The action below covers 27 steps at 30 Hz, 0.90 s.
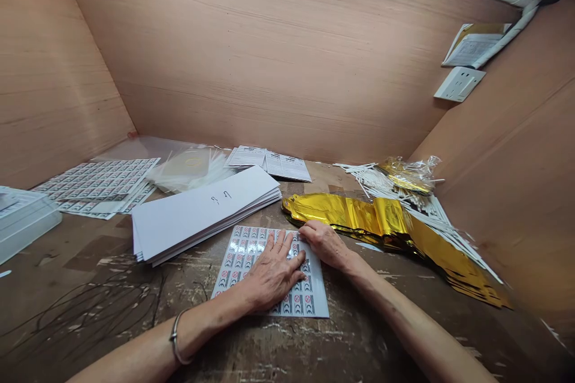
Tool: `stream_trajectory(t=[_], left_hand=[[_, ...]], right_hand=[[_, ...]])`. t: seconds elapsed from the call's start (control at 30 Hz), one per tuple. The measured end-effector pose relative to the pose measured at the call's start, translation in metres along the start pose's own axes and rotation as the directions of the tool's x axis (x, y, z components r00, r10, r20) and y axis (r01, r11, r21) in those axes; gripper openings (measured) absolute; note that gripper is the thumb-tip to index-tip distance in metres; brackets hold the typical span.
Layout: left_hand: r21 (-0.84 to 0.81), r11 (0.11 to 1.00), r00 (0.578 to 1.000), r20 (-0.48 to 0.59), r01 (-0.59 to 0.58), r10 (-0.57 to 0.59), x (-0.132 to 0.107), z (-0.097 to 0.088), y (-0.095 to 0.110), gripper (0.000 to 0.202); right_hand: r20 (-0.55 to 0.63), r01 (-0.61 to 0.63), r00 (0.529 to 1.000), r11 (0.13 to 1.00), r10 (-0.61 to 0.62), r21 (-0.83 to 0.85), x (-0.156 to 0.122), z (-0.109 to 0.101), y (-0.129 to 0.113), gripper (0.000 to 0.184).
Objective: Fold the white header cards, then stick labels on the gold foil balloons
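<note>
**Tight gaps ahead of the hands, more room to the left**

The left hand (274, 275) and right hand (326, 244) rest on a sticker sheet (312, 302). A stack of white paper (202, 215) stands in the way ahead and left, almost touching the sheet. Gold foil (359, 221) blocks the way ahead and right, just beside the right hand. Only a narrow strip of worktop (291, 188) passes between them. Hands can pass over the scarred worktop left of the sheet, as far as a translucent plastic box (22, 221). White sticks (431, 203) crowd the right, against the wall.
</note>
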State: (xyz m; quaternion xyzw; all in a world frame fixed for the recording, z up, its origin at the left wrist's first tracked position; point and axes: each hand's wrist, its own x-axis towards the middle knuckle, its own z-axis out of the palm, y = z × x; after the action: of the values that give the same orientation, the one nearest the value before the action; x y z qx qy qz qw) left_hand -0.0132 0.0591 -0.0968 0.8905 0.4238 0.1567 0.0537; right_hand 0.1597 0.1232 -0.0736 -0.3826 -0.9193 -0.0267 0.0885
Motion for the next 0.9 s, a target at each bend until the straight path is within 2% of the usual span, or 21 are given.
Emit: stream_trajectory(t=[0.13, 0.27, 0.43, 0.5, 0.6, 0.7, 0.77, 0.8, 0.83, 0.87, 0.9], left_hand=[[-0.013, 1.000, 1.000, 0.002, -0.002, 0.002, -0.001, -0.002, 0.001, 0.041], [-0.007, 1.000, 1.000, 0.021, 0.007, -0.007, -0.001, -0.003, 0.001, 0.046], [-0.005, 1.000, 0.999, 0.039, 0.010, -0.010, -0.001, -0.005, 0.002, 0.041], [-0.008, 1.000, 0.999, 0.031, 0.016, -0.016, -0.001, -0.005, 0.003, 0.043], [-0.046, 0.999, 1.000, 0.004, 0.020, -0.020, -0.003, -0.005, 0.003, 0.041], [-0.202, 0.979, 0.993, -0.099, 0.036, -0.057, 0.000, -0.011, 0.002, 0.034], [-0.414, 0.898, 0.955, -0.175, 0.148, -0.238, 0.007, -0.021, 0.001, 0.031], [-0.547, 0.803, 0.913, -0.155, 0.238, -0.376, 0.013, -0.026, 0.000, 0.034], [-0.677, 0.656, 0.860, -0.066, 0.334, -0.506, 0.020, -0.032, -0.001, 0.039], [-0.773, 0.476, 0.803, 0.072, 0.420, -0.592, 0.027, -0.037, -0.002, 0.043], [-0.822, 0.302, 0.755, 0.215, 0.482, -0.620, 0.034, -0.042, -0.003, 0.044]], right_hand=[[0.005, 0.083, 0.997, 0.996, -0.083, 0.021, -0.004, -0.003, 0.001, 0.018], [0.075, 0.223, 0.974, 0.969, -0.215, -0.111, -0.004, -0.006, -0.006, 0.015], [0.052, 0.292, 0.956, 0.928, -0.288, -0.230, -0.003, 0.002, -0.011, 0.019], [0.014, 0.235, 0.971, 0.952, -0.237, -0.194, -0.001, 0.007, -0.009, 0.016], [-0.142, 0.053, 0.988, 0.998, -0.059, -0.047, 0.004, 0.014, -0.001, 0.012], [-0.329, -0.049, 0.940, 0.990, 0.091, 0.133, 0.009, 0.013, 0.005, 0.015], [-0.449, -0.050, 0.886, 0.987, 0.115, 0.153, 0.011, 0.008, 0.005, 0.017], [-0.501, -0.035, 0.860, 0.992, 0.093, 0.123, 0.011, 0.004, 0.003, 0.018], [-0.540, -0.013, 0.840, 0.997, 0.053, 0.078, 0.011, 0.001, 0.001, 0.018], [-0.563, 0.011, 0.826, 1.000, 0.006, 0.028, 0.011, -0.001, -0.002, 0.018], [-0.571, 0.033, 0.820, 0.999, -0.036, -0.016, 0.011, -0.004, -0.005, 0.017]])
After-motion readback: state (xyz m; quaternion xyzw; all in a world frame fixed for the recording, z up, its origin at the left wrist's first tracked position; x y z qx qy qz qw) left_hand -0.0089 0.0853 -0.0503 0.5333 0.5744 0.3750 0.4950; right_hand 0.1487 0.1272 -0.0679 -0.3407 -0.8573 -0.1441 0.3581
